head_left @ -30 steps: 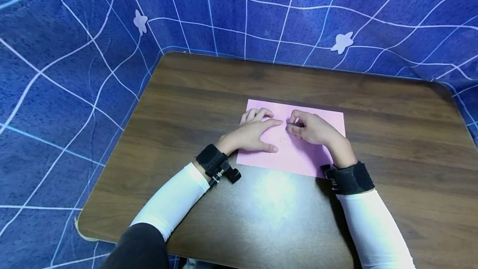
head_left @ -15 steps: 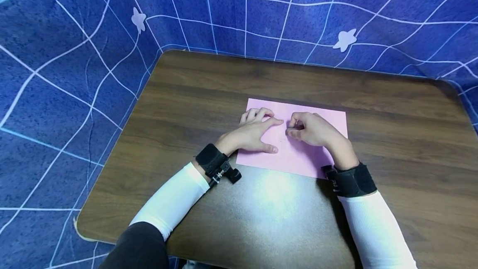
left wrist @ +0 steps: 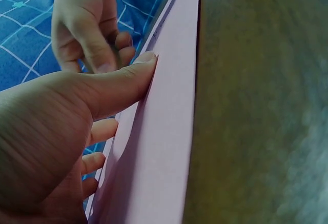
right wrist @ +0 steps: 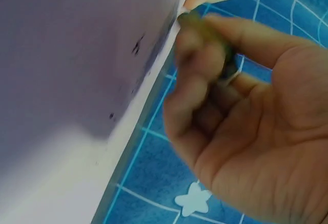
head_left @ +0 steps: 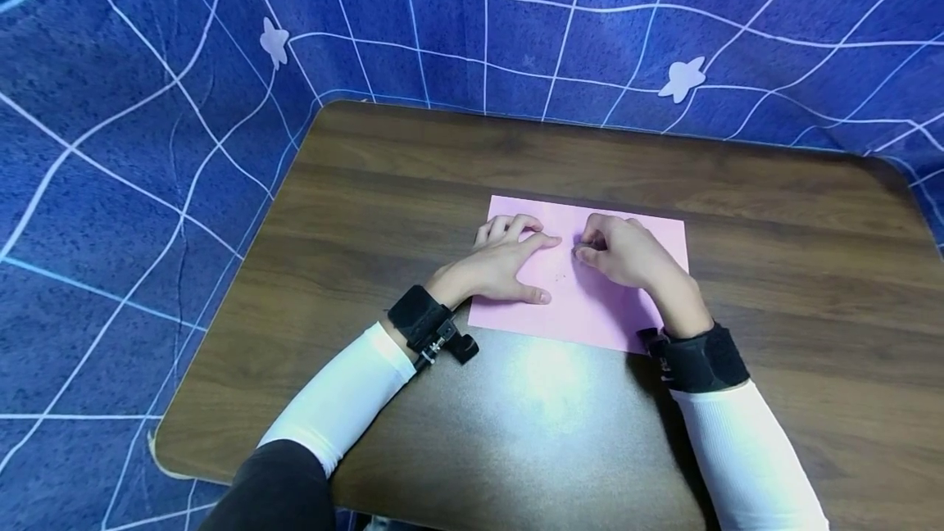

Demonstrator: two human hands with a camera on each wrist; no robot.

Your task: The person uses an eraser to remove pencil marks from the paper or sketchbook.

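A pink sheet of paper (head_left: 590,310) lies flat on the brown wooden table (head_left: 413,187). My left hand (head_left: 525,267) rests on the sheet's left half with straight, spread fingers, and its thumb (left wrist: 128,80) presses the paper (left wrist: 164,131). Just to its right, my right hand (head_left: 584,251) is curled over the sheet, with the fingertips pinching a small dark greenish object (right wrist: 225,55) held down at the paper (right wrist: 77,55). What the object is cannot be told. A few small dark specks (right wrist: 137,44) mark the sheet near it.
A blue cloth with a white grid and pale stars (head_left: 682,79) rises behind and to the left of the table. The table's rounded near-left corner (head_left: 158,449) is close to my left elbow. Bare wood (head_left: 796,252) surrounds the sheet.
My right hand has slid a little to the right along the paper, still curled on the small object. The left hand and the sheet have stayed put.
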